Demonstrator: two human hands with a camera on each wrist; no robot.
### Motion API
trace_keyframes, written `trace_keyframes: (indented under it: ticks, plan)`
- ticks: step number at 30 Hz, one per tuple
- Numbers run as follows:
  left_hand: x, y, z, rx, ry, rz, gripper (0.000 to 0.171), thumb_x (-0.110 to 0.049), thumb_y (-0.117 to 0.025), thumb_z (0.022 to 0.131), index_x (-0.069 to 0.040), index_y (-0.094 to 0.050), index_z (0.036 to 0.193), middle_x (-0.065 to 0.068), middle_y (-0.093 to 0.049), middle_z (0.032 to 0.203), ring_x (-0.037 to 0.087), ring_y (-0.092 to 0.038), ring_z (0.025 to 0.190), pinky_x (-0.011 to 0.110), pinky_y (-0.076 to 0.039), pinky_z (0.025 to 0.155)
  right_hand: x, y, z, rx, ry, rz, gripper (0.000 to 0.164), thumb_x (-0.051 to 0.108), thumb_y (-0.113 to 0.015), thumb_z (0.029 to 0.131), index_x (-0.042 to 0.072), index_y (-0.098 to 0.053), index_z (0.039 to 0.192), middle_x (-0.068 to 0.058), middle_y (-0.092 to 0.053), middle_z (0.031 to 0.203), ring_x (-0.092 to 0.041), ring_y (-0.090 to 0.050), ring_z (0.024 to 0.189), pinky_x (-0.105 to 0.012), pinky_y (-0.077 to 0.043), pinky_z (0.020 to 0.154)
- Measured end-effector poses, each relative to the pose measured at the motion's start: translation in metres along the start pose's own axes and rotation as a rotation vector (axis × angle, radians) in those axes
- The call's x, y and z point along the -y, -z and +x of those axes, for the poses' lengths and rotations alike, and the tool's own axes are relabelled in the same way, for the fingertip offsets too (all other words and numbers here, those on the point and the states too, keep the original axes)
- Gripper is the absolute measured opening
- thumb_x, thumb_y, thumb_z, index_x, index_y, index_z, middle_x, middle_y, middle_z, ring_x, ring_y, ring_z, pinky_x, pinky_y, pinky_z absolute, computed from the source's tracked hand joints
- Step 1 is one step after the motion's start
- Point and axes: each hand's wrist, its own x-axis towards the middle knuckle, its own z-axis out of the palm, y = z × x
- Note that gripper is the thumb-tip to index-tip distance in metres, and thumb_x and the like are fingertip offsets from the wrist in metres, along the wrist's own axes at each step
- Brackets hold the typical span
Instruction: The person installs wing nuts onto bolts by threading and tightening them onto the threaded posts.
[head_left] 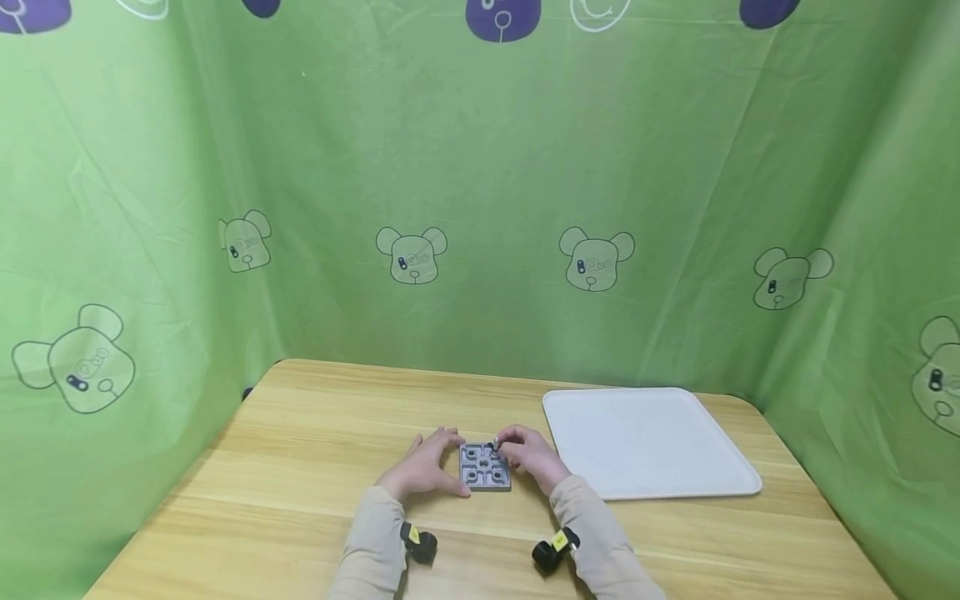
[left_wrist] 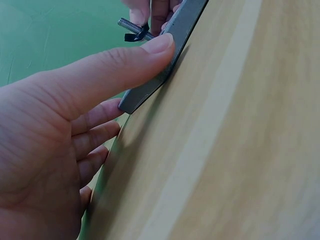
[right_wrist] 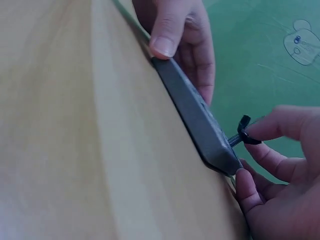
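A square grey metal plate point(head_left: 485, 487) with recessed pockets and round holes lies flat on the wooden table. My left hand point(head_left: 425, 468) holds its left side, thumb at the near corner and fingers at the far one. From the plate's far right corner rises a threaded bolt point(left_wrist: 128, 26) carrying a black wing nut point(right_wrist: 243, 131). The fingers of my right hand point(head_left: 531, 455) pinch that wing nut, while the right thumb point(right_wrist: 246, 186) rests against the plate's edge. Pockets and nut are mostly hidden in the wrist views.
A white rectangular tray point(head_left: 648, 442) lies to the right, close beyond my right hand. Green curtains point(head_left: 480, 325) printed with bear heads surround the table point(head_left: 315, 400) at the back and sides. Black wrist cameras point(head_left: 551, 554) are strapped over both sleeves.
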Motion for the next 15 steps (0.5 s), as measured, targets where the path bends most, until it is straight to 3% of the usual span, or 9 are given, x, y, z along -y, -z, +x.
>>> trace_keyframes:
  ticks: [3,7,15]
  plan:
    - [0.0006,-0.0002,0.0,-0.001,0.001,0.003,0.088,-0.039,-0.085,0.066,-0.007,-0.048,0.139,0.017,-0.033,0.157,0.037,-0.022,0.149,0.059,-0.004,0.123,-0.0008,0.0007,0.0023,0.0,-0.017,0.078,0.023,0.008,-0.057,0.081,0.0,-0.062,0.103,0.0,-0.054,0.081,-0.013,-0.048,0.068,-0.023,-0.04,0.058]
    - [0.0013,-0.0005,0.0006,-0.003,0.001,0.004,0.089,-0.04,-0.085,0.065,-0.007,-0.048,0.139,0.016,-0.034,0.157,0.037,-0.022,0.149,0.06,-0.004,0.123,-0.0011,0.0008,0.0036,-0.013,-0.038,0.153,0.019,0.011,-0.057,0.087,-0.001,-0.062,0.101,0.001,-0.053,0.079,-0.012,-0.048,0.07,-0.021,-0.042,0.061]
    - [0.0026,-0.0007,0.002,-0.002,0.001,0.001,0.089,-0.04,-0.085,0.065,-0.007,-0.048,0.139,0.016,-0.034,0.157,0.037,-0.022,0.149,0.06,-0.004,0.123,-0.0015,0.0002,0.004,-0.032,-0.025,0.14,0.017,0.008,-0.057,0.087,-0.001,-0.063,0.1,-0.001,-0.058,0.084,-0.013,-0.05,0.071,-0.024,-0.043,0.063]
